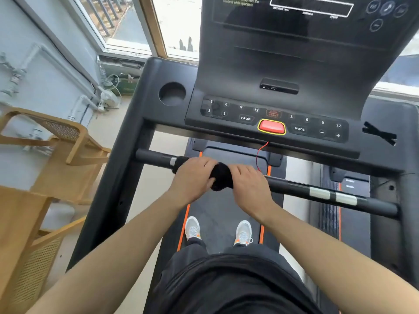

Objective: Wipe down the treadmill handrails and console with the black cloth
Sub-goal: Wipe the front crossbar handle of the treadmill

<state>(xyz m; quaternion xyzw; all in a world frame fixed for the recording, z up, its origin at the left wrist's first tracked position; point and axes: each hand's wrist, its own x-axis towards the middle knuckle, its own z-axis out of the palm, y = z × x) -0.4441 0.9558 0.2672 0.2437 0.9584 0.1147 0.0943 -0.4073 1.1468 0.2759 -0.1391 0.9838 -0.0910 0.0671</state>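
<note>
Left hand and right hand were noted clamped over the black cloth, which was bunched between them on the front handrail. The rail's long axis was seen running left to right. Its longer bare stretch was judged nearer the right hand.

Both hands hold a bunched black cloth on the treadmill's front crossbar, the left hand and right hand curled over it side by side. Above sits the console with its red stop button; white shoes stand on the belt below.
</note>
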